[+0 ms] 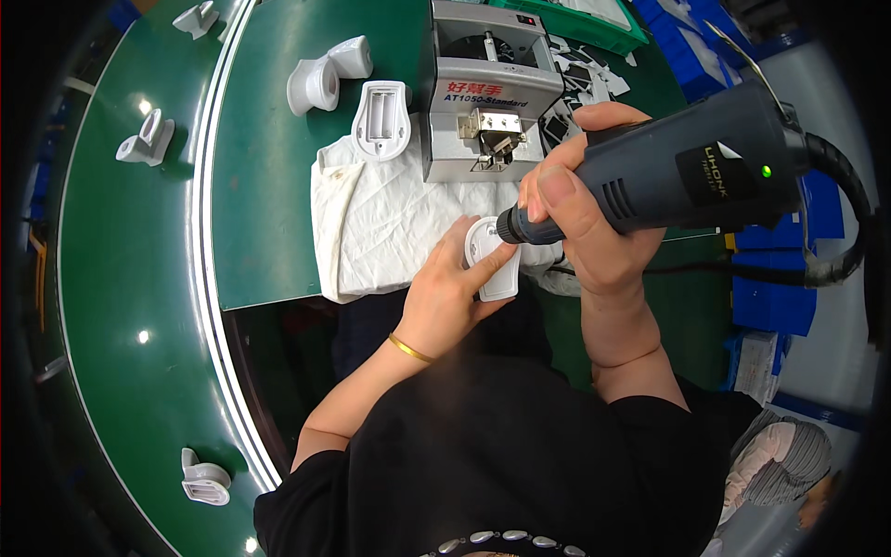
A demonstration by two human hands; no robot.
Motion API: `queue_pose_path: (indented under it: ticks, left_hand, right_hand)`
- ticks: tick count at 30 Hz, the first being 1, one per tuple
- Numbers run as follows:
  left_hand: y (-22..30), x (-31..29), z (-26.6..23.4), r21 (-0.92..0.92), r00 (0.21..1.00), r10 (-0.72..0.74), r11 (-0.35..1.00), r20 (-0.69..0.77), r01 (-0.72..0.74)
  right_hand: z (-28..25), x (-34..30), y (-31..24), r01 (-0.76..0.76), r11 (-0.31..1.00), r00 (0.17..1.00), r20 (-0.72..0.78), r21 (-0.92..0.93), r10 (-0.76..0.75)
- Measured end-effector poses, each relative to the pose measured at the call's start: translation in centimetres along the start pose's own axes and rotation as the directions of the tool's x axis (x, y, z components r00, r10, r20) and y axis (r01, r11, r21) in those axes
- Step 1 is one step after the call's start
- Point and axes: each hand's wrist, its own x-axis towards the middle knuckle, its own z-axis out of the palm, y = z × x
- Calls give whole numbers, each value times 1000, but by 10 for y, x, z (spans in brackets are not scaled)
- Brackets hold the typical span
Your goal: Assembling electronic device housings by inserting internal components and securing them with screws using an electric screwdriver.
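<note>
Two hands busy here, few ways this goes sideways:

- Left hand [445,292] pinches the white plastic part [492,260] over the white cloth [390,227]; thumb sits right beside the driver tip, so a slip could jab it.
- Right hand [580,218] is wrapped tight round the electric screwdriver [668,172]; tilt it and the bit may skip.
- Its cable [840,218] behind that hand could tug.

Driver tip [506,226] against the white part [497,269], contact hidden
</note>
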Motion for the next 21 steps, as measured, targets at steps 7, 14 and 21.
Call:
queue_pose_path:
  ticks: [7, 14, 21]
  left_hand:
    - [-2, -1, 1, -21, 1000, 0, 1000, 2, 0]
    - [-4, -2, 0, -20, 1000, 14, 1000, -1, -14]
    - [-6, -4, 3, -21, 1000, 19, 1000, -14, -19]
  right_hand:
    - [0, -2, 1, 33, 997, 999, 31, -72, -30]
    - [-2, -3, 5, 59, 984, 985, 171, -171, -29]
    - [5, -4, 9, 37, 999, 999, 33, -34, -36]
